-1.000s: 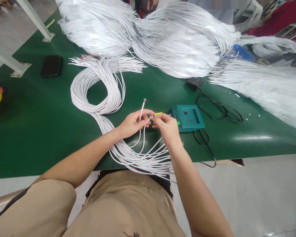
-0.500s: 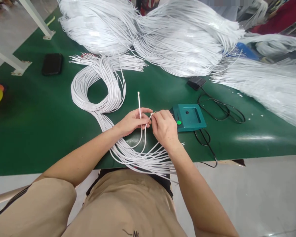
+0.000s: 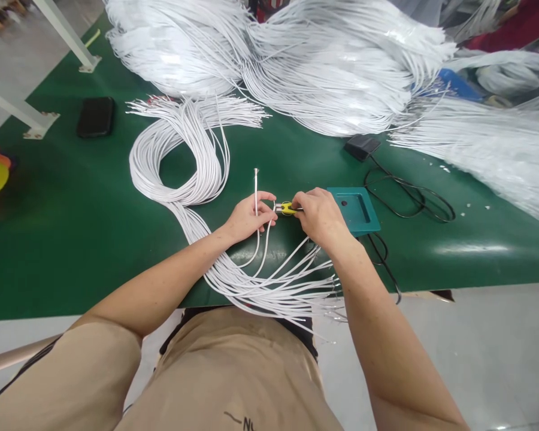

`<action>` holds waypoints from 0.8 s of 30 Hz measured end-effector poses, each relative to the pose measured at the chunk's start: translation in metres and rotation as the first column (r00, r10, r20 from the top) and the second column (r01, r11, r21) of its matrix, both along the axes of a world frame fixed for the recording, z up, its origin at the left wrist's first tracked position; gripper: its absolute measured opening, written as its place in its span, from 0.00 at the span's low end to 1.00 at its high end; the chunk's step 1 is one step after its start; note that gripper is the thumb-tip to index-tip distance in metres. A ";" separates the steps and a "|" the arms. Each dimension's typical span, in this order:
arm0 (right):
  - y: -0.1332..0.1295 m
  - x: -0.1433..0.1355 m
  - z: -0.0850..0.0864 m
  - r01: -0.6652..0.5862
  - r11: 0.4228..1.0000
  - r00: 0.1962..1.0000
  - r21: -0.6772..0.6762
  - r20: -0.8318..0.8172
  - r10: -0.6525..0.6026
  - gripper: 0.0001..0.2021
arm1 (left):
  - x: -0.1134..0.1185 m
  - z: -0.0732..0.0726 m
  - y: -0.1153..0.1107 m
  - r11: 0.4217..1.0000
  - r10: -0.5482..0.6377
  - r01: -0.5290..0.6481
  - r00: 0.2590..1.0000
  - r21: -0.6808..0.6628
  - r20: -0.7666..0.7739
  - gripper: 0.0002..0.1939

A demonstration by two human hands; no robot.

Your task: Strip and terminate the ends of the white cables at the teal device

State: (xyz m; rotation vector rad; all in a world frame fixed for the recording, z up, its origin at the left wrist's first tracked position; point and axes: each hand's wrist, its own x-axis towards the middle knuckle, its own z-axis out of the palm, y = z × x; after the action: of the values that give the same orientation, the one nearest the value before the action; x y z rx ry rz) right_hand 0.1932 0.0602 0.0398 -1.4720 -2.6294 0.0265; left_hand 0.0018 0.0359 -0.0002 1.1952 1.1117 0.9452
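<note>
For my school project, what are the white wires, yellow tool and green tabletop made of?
White wires: probably smooth plastic outside, evenly white, with metal inside, as greyish strands show at some ends.
Yellow tool: its bright yellow part is likely plastic, its silvery tip probably metal.
Green tabletop: perhaps rubber or vinyl, smooth and slightly glossy, since light reflects off it.

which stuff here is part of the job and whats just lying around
Part of the job, it seems:
- white cable ends, in the left hand
- yellow-handled tool, in the right hand
- white bundle below

Apparently just lying about:
- black rectangular object
- black block
- teal device, perhaps idle
- large white cable pile behind
</note>
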 end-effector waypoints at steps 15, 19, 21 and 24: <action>-0.011 0.008 0.000 0.250 0.946 0.968 0.207 -0.083 -0.238 0.15 | -0.001 -0.013 0.002 0.999 -0.005 0.011 0.993 0.049 -0.117 0.20; -0.010 0.018 -0.012 0.400 0.881 0.916 0.254 -0.075 -0.394 0.22 | -0.003 -0.012 0.003 1.000 -0.005 0.007 0.997 0.024 -0.072 0.20; -0.010 0.018 -0.013 0.401 0.884 0.916 0.240 -0.076 -0.394 0.22 | -0.006 -0.012 0.003 1.000 -0.002 0.003 0.999 0.018 -0.047 0.21; -0.017 0.007 -0.004 0.378 0.898 0.924 0.225 -0.151 -0.351 0.20 | -0.011 -0.009 0.002 1.000 -0.002 0.001 1.000 0.024 0.007 0.23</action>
State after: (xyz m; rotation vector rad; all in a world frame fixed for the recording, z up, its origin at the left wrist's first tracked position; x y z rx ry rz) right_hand 0.2004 0.0433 0.0358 -1.7845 -2.1384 -0.2476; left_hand -0.0096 0.0379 -0.0097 1.2110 1.0966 0.9631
